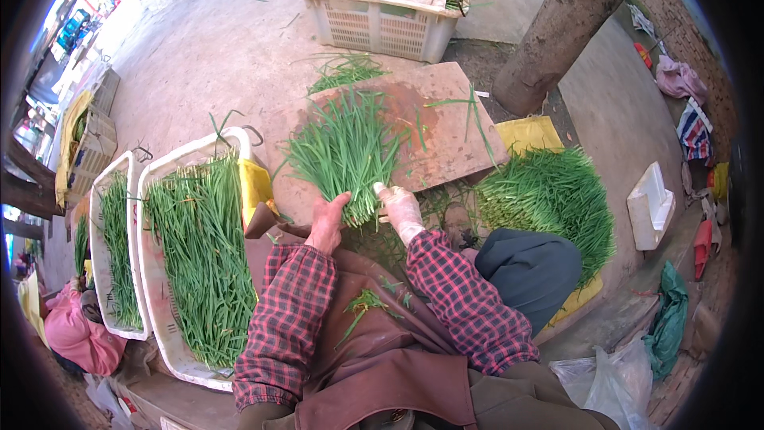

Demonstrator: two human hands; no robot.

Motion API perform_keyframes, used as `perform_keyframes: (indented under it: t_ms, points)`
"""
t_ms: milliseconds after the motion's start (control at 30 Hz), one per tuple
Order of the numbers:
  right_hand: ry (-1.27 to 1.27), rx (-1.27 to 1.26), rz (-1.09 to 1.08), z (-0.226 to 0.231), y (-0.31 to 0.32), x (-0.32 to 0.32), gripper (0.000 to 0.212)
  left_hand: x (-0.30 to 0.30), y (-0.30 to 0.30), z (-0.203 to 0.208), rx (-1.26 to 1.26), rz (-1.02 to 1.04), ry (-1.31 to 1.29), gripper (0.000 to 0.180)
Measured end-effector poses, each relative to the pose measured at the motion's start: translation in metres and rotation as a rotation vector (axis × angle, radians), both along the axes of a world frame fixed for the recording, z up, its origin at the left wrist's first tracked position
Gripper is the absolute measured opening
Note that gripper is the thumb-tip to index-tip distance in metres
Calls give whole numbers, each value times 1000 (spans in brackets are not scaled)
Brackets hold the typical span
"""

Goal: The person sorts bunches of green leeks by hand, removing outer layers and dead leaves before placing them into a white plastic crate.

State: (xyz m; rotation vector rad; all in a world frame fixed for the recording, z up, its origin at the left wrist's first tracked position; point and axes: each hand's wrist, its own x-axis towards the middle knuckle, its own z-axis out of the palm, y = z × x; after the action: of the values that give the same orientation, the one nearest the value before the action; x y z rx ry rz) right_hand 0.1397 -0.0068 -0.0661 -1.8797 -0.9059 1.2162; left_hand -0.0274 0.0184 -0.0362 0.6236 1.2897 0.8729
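Observation:
A bunch of garlic chives lies fanned out on a reddish-brown board, its cut stem ends toward me. Gripping the left side of the stems is my bare left hand, closed, thumb on top. On the other side my right hand, in a pale glove, is closed on the same stems; its lower fingers are hidden. Loose leaves lie at the board's far edge and on my brown apron. Right of the board, a large pile of chives rests on yellow sheeting.
Left of me stand a white crate of chives with a yellow cloth on its rim, and a narrower crate. A covered crate stands beyond the board, near a tree trunk. Someone in pink sits at far left.

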Motion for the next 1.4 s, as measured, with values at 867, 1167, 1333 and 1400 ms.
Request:
perform_keyframes:
  t_ms: [867,1167,1333,1400]
  points:
    - [-577,26,150,70,-19,-14,51,-11,7,-23,121,81,125,40]
    - [-515,239,154,15,2,-56,25,5,7,28,15,20,-125,50]
    - [-644,287,334,11,-14,-66,18,13,3,28,121,-9,-128,43]
    - [-626,417,385,17,-22,-58,17,8,7,9,137,37,-171,41]
